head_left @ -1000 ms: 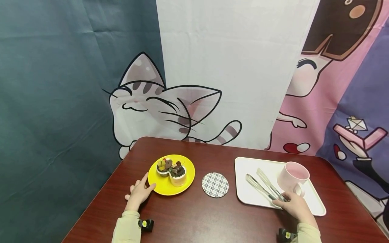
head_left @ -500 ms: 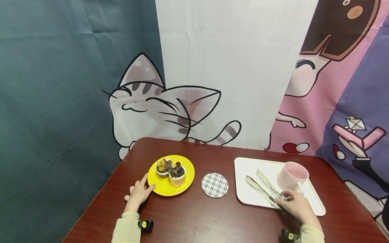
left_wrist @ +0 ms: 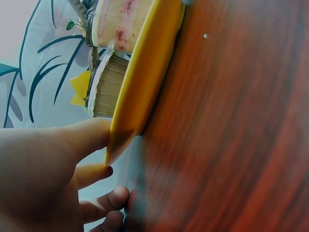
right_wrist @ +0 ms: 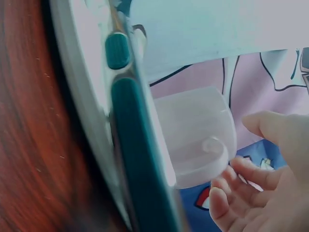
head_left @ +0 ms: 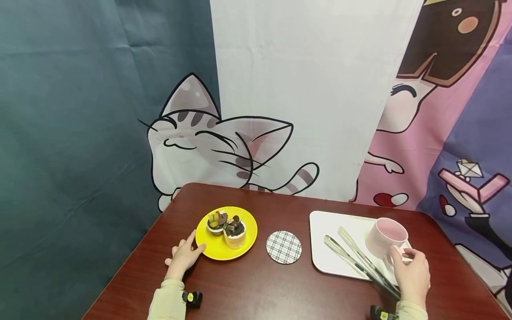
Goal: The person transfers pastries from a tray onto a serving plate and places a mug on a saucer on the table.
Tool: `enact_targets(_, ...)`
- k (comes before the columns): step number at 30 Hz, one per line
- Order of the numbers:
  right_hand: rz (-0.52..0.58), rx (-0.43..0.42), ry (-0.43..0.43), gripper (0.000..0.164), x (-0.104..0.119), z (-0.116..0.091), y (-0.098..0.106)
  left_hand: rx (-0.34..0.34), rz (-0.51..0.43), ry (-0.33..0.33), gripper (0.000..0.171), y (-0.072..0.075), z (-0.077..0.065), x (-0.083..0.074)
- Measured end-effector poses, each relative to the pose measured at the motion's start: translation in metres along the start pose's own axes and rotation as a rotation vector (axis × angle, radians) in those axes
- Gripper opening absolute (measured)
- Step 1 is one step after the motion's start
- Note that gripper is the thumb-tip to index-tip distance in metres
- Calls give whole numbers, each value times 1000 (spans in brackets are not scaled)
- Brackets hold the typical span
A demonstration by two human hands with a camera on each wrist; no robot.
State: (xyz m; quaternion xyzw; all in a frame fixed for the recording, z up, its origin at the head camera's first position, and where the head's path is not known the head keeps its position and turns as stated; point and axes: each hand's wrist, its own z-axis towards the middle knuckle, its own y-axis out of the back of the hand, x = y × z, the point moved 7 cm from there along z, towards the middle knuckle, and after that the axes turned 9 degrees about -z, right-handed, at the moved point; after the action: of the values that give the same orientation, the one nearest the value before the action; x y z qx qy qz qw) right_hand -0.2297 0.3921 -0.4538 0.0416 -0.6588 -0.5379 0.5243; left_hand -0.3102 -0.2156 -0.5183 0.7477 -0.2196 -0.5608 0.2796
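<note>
Thumb and index finger of my left hand (head_left: 182, 258) touch the near-left rim of a yellow plate (head_left: 220, 253). Two small dessert cups sit on it: a fruit-topped one (head_left: 216, 229) and a pale one with a dark topping (head_left: 235, 241). In the left wrist view the plate (left_wrist: 145, 82) lies flat on the table, with the fingers spread at its edge. My right hand (head_left: 412, 273) is beside the handle of a pink mug (head_left: 378, 240), thumb apart from the fingers. Tongs (head_left: 341, 250) with dark handles lie on a white tray (head_left: 322, 231), their ends past its front edge.
A round checked coaster (head_left: 283, 247) lies between plate and tray on the dark red wooden table (head_left: 280, 293). A printed curtain (head_left: 300, 89) with a cat and a cartoon figure hangs behind the table's far edge.
My right hand has let go of the tongs' handles and moved right to the mug's handle. The tongs' ends now reach further toward me. My left hand stays at the plate.
</note>
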Motion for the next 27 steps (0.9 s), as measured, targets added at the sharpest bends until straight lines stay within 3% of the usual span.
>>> enact_targets(13,-12,13,81,44,-4,4,-19,-3,-10,5,74,-1,-1,1)
enact_targets(22,437,203,-94,42,-12,4,-43,6,-15,19,73,0,-1,0)
enact_targets(27,637,192,-115,41,-13,3,-48,8,-14,15,73,0,-1,0)
